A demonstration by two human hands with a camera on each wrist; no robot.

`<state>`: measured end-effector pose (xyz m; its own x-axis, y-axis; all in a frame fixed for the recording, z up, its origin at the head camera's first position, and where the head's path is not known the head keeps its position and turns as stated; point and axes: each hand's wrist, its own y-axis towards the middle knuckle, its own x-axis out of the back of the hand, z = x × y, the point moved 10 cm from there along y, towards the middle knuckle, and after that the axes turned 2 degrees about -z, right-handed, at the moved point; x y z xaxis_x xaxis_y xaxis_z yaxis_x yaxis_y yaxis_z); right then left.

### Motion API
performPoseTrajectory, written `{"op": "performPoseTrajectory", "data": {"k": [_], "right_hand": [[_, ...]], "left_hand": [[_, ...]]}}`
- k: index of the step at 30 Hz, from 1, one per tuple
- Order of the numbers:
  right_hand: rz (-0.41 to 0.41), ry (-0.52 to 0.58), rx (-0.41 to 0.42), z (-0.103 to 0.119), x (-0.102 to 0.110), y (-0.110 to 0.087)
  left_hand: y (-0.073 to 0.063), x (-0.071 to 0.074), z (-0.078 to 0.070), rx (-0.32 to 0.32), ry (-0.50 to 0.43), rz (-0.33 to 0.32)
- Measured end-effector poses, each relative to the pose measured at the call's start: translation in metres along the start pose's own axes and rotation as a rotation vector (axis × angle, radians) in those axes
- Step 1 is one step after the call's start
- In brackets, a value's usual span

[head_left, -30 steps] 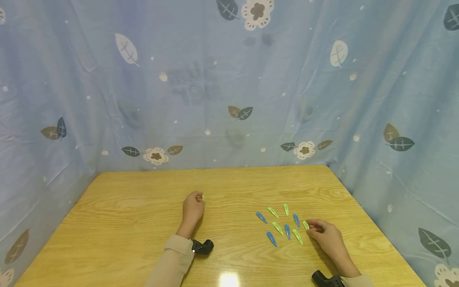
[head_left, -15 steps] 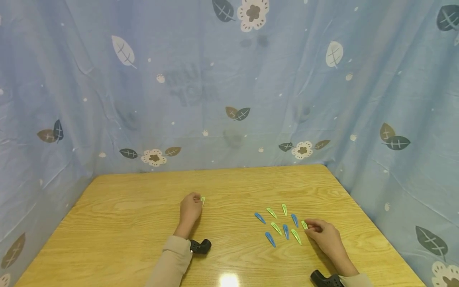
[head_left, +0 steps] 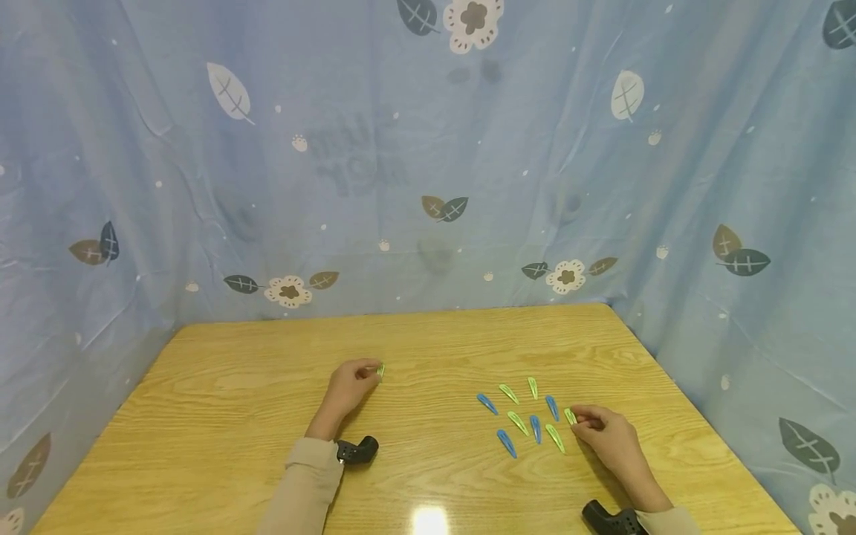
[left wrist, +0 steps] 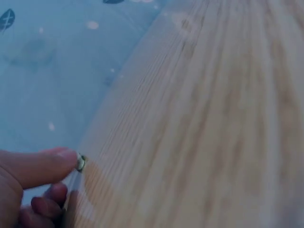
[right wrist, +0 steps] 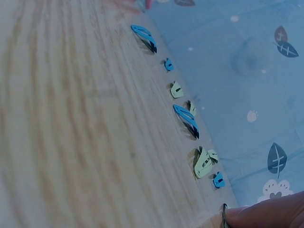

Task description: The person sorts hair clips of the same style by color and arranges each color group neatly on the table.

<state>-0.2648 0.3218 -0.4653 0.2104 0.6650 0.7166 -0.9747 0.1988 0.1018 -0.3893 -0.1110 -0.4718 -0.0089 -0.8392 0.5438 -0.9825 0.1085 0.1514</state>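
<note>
4 blu clips (head_left: 506, 443), 6 grn clips (head_left: 517, 423) (1 ea. L grip (head_left: 348, 383), R grip (head_left: 611, 437))

Wooden table (head_left: 234, 401); scattered hair clips (head_left: 518, 423)

At the lower right of the frame lie four blue snap hair clips (head_left: 506, 443) and four green snap hair clips (head_left: 518, 423). Of two hands, the left hand (head_left: 349, 386) pinches a fifth green clip (head_left: 381, 371), the right hand (head_left: 611, 440) a sixth green clip (head_left: 571, 417). Two black wrist cameras (head_left: 359, 450), one wooden table (head_left: 234, 386).
</note>
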Motion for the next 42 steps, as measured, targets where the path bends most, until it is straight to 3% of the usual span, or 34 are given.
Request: {"op": "performPoseTrajectory", "data": {"k": [19, 28, 33, 38, 42], "right_hand": [[0.087, 0.006, -0.013, 0.008, -0.003, 0.005], [0.045, 0.008, 0.017, 0.010, 0.002, 0.006], [0.041, 0.136, 0.064, 0.022, 0.006, 0.007], [0.111, 0.359, 0.058, 0.039, -0.003, 0.007], [0.174, 0.474, 0.045, 0.054, -0.015, 0.007]], "left_hand": [[-0.002, -0.001, -0.003, -0.023, 0.044, -0.032], [-0.002, -0.001, -0.001, -0.008, 0.037, -0.042], [-0.002, -0.001, -0.002, -0.014, 0.050, -0.047], [-0.003, 0.000, -0.002, -0.026, 0.064, -0.061], [-0.003, 0.000, -0.004, -0.029, 0.058, -0.058]]}}
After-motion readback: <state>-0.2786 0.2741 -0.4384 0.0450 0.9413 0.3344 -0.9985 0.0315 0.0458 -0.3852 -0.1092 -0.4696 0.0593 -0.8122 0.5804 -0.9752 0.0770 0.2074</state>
